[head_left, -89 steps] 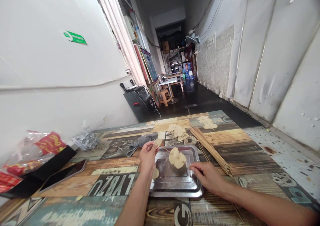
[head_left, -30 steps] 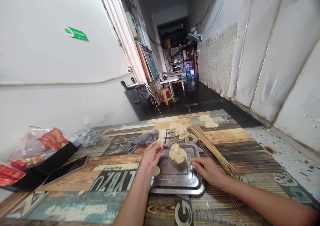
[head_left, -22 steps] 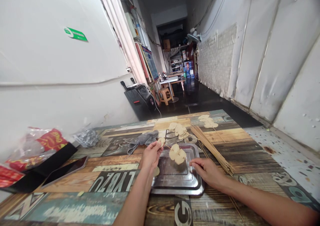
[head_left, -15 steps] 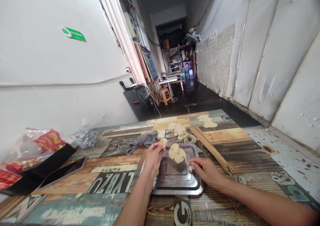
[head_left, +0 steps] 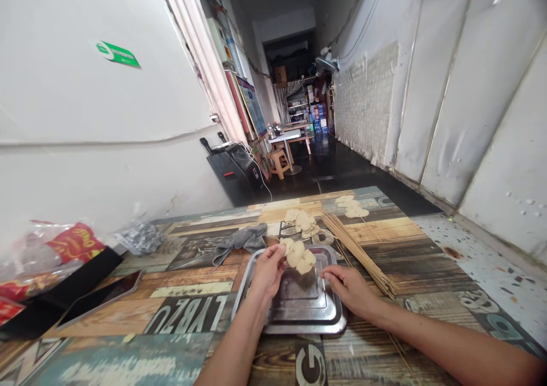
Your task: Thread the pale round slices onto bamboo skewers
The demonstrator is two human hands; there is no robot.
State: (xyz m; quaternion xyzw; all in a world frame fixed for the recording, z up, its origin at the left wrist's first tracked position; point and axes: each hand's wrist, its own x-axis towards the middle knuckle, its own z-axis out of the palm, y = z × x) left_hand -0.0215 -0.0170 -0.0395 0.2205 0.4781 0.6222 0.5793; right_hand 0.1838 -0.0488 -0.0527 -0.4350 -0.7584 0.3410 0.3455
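Over the metal tray [head_left: 337, 312], several pale round potato slices [head_left: 301, 258] hang threaded on one thin skewer. My right hand [head_left: 347, 282] is closed on the skewer's right end. My left hand [head_left: 269, 269] pinches the potato slice at the left of the row, its fingertips touching it. Just behind the tray lies a pile of potato slices [head_left: 301, 221]. A bundle of bamboo skewers [head_left: 361, 254] rests to the right, beyond my right hand. Farther back, more skewered slices [head_left: 354, 207] lie on the table.
A grey cloth [head_left: 241, 241] lies left of the pile. On the table's left are a tablet or phone [head_left: 100, 298], a black box [head_left: 55, 300] with red-printed bags, and a clear bag of small silvery items [head_left: 141, 238]. A black speaker [head_left: 235, 169] stands behind the table.
My left hand has moved the potato slice rightward and slightly down, against the others on the skewer. My right hand stays closed on the skewer. The view has shifted slightly.
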